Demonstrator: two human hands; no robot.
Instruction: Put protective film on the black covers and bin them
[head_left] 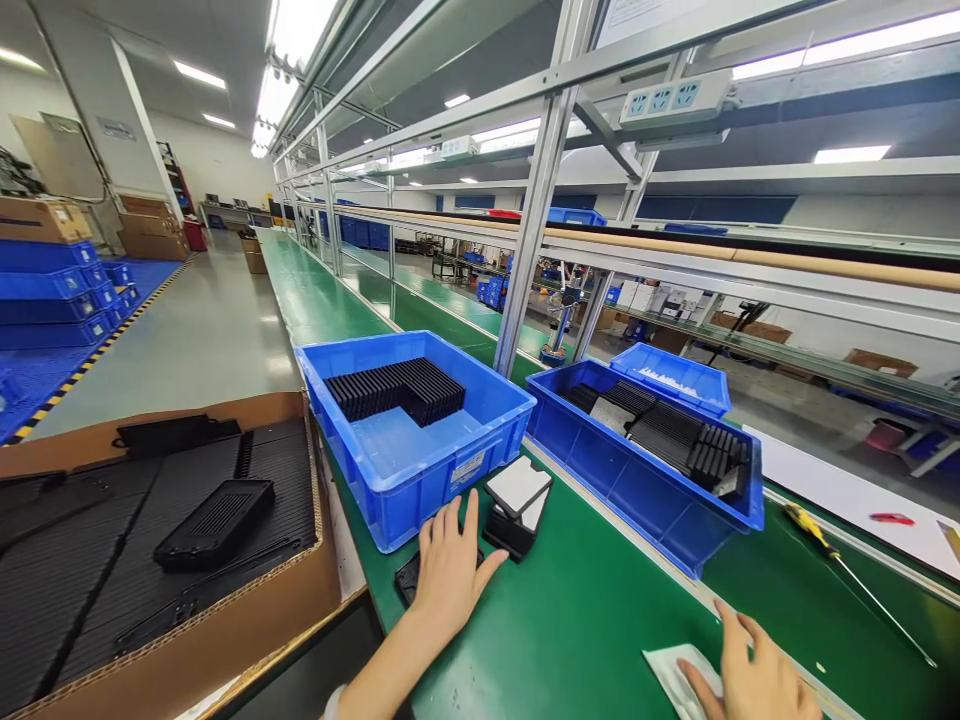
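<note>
On the green table (pixel 570 630), near its left edge, a black case (pixel 407 577), for the most part hidden under the left hand (pixel 450 565). Fingers of this hand spread wide, thumb apart, nothing gripped. Just beside the thumb, a small stack of black frames (pixel 519 488) with white faces, the top one lying askew. Under the thumb of the right hand (pixel 757 670), a white sheet (pixel 679 675); thumb and forefinger apart, but not possible to tell if pinched by the other fingers. Directly in front of the left hand, in its way forward, a blue bin (pixel 427 505) with rows of black plates (pixel 397 388). To the right, a second blue bin (pixel 622 510), also filled with black parts; behind, a metal post (pixel 536 230). Farther right, a yellow screwdriver (pixel 814 530). At left, an open carton (pixel 255 630) with more black pieces.
</note>
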